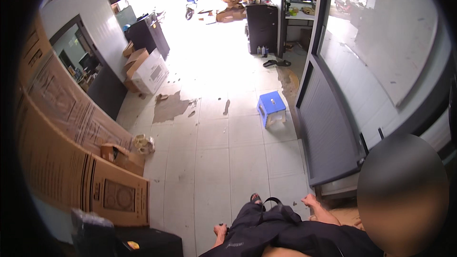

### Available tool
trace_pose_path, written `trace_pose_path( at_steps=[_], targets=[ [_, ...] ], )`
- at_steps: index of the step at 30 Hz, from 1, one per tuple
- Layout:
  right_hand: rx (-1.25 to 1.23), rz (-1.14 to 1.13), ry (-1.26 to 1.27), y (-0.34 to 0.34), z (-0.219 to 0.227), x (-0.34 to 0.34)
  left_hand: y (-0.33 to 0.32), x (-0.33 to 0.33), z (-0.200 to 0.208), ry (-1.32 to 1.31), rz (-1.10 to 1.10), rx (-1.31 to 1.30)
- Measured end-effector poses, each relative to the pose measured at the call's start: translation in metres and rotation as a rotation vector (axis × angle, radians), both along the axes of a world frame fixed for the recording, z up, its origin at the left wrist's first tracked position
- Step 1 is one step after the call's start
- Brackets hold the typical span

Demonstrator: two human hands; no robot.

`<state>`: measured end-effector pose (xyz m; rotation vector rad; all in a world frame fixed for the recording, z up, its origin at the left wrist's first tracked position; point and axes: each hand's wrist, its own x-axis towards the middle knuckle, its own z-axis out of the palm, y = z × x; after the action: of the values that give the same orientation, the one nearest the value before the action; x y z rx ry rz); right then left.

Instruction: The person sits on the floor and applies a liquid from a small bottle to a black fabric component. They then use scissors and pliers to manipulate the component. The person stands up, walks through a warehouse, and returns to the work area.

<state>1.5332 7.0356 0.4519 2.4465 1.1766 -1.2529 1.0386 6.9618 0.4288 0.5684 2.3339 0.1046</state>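
My left hand (220, 230) hangs low beside my dark clothing (281, 226), its fingers curled. A small dark spot shows at those fingers, too small to name. My right hand (309, 200) is out on the other side, closed in a loose fist with nothing seen in it. A black loop (273, 201) stands up from the clothing between the two hands. One sandalled foot (256, 198) shows on the tiled floor (209, 162) ahead of me. Neither hand touches any of the things around.
Close on the right is another person (402, 195). A blue plastic stool (273, 102) stands ahead, near a grey door (328, 123). Large cardboard boxes (119, 195) line the left. Farther off are a white carton (150, 71), black slippers (277, 63), a dark cabinet (263, 28) and a bright doorway.
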Motion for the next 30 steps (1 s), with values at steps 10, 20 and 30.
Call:
trace_pose_path(
  at_steps=[10,20,30],
  targets=[
    [-0.144,-0.27,-0.017,0.163,-0.064,-0.015,0.478,-0.012,0.071,-0.076,-0.152,0.527],
    [0.053,-0.052,0.075,0.623,-0.024,-0.063,0.615,-0.038,0.048,0.064,-0.021,0.069],
    [0.449,0.13,0.066,1.041,-0.004,-0.103,0.845,-0.053,-0.015,0.095,0.183,-0.212]
  ],
)
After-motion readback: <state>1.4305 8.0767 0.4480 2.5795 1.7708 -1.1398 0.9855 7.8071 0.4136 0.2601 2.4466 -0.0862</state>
